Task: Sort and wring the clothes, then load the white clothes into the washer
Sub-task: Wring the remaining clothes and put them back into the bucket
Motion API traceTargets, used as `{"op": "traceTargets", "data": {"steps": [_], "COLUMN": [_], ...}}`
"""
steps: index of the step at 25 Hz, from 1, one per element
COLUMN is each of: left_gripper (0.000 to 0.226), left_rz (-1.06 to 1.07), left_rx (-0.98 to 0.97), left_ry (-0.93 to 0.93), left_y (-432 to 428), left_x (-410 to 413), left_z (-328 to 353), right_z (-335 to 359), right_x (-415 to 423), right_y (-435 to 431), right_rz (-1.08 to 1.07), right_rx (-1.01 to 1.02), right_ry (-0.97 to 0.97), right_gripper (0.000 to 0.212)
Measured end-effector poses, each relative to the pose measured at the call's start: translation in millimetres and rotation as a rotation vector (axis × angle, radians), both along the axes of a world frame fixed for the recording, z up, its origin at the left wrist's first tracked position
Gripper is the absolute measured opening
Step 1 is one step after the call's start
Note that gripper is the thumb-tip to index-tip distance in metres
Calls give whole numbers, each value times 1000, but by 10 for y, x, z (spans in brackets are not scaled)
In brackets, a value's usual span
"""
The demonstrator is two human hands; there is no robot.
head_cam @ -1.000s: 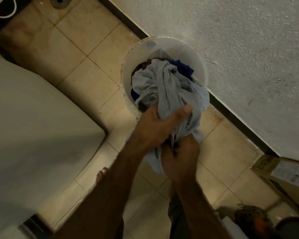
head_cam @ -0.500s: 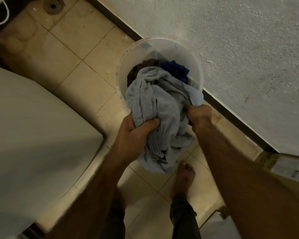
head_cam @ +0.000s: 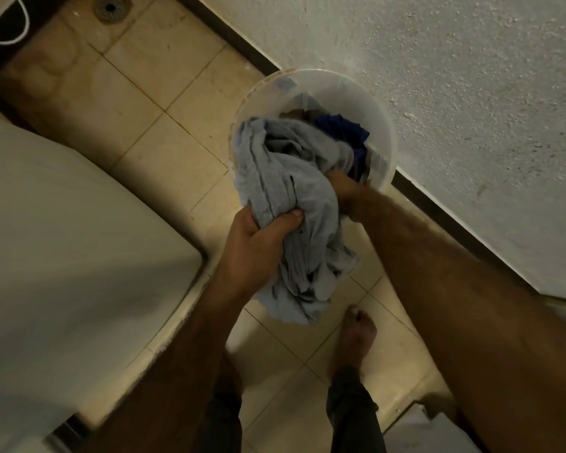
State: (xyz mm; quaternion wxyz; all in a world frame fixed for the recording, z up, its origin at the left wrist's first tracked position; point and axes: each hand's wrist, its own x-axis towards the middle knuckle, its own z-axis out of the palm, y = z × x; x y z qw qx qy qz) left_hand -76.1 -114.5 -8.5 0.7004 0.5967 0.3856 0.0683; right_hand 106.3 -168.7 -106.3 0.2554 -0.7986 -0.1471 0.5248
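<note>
Left hand (head_cam: 258, 243): fist clenched around the grey garment (head_cam: 294, 204) at frame centre
Right hand (head_cam: 343, 191): fingers buried in its folds, grip hidden
Garment: bunched over the white bucket (head_cam: 373, 103), upper centre

The floor (head_cam: 138, 103) is laid with beige square tiles separated by thin dark grout lines, and it carries brownish staining toward its upper left area. A round metal drain (head_cam: 110, 7) is set into the floor near the top edge. A rough-textured white wall (head_cam: 471, 109) runs diagonally along the right side, bordered at its base by a dark skirting strip (head_cam: 232, 37). Lighting is dim and warm.
</note>
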Motion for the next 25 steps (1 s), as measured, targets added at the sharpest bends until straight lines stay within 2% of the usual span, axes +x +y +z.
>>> {"op": "traceTargets", "data": {"steps": [1, 2, 3, 4, 5, 6, 8, 9, 11, 13, 15, 17, 18, 20, 23, 24, 25], "left_gripper": [24, 25, 26, 27, 28, 29, 30, 30, 28, 28, 26, 22, 20, 26, 41, 41, 39], "left_rz": [0, 4, 1, -11, -32, -53, -85, -97, -111, -85, -26, 28, 49, 68, 29, -24, -90], "left_rx": [-6, -13, -18, -27, -39, -55, -79, -92, -116, -126, -135, -141, -146, -147, -110, -81, -51], "left_ry": [10, 24, 39, 56, 73, 86, 107, 118, 118, 113, 113, 103, 100, 94, 37, 20, 10], "left_y": [22, 40, 47, 41, 25, 4, -29, -36, -14, 46, 88, 88, 86, 108, 111, 94, 84], "left_x": [28, 56, 85, 117, 148, 172, 189, 189, 221, 273, 346, 398, 422, 493, 645, 683, 702], "left_z": [16, 22, 22, 11, 3, -11, -53, -66, -60, -59, -61, -68, -64, -39, 21, 36, 64], "right_z": [-68, -3, -16, 10, 40, 72, 127, 137, 254, 405, 421, 385, 415, 425, 489, 552, 595], "right_x": [-47, -113, -156, -200, -256, -330, -444, -430, -291, -250, -376, -718, -933, -1324, -1622, -1629, -1601], "right_y": [-37, -67, -93, -139, -184, -264, -293, -260, -154, -63, -164, -434, -579, -770, -884, -900, -922], "right_rz": [-17, -103, -241, -381, -463, -466, -448, -459, -450, -551, -793, -1005, -1006, -792, -408, -390, -396], "right_rx": [-46, -10, 66, 111, 157, 220, 267, 223, 269, 373, 354, 374, 396, 381, 144, 80, 101], "right_ry": [34, -28, -131, -282, -419, -406, -26, 86, -44, -150, -403, -467, -462, -552, -696, -749, -815], "right_gripper": [74, 59, 43, 41, 47, 52, 38, 28, 18, 25, 32, 54, 63, 68, 80, 73, 58]}}
